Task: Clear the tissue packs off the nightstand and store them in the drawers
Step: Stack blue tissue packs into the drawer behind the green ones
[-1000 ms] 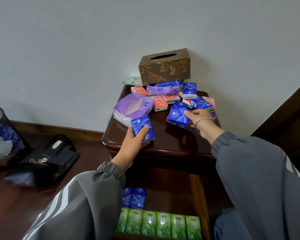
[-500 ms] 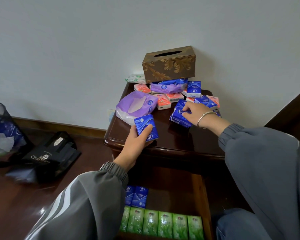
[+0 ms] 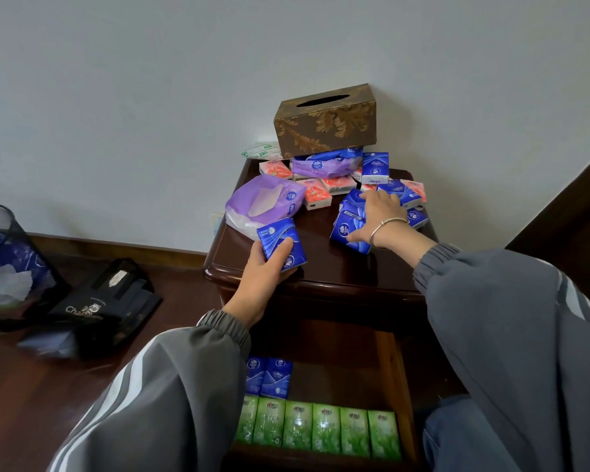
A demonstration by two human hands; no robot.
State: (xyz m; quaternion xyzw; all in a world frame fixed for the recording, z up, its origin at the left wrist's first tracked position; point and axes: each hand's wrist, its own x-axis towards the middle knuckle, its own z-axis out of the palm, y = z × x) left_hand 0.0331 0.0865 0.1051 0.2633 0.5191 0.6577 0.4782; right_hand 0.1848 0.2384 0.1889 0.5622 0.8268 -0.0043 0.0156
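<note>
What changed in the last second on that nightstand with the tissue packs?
The right hand slid a little farther back over the loose blue packs, fingers spreading across them; none lifted. The left hand kept holding its blue pack at the nightstand front edge. Tissue box and the drawer's packs stayed put.
</note>
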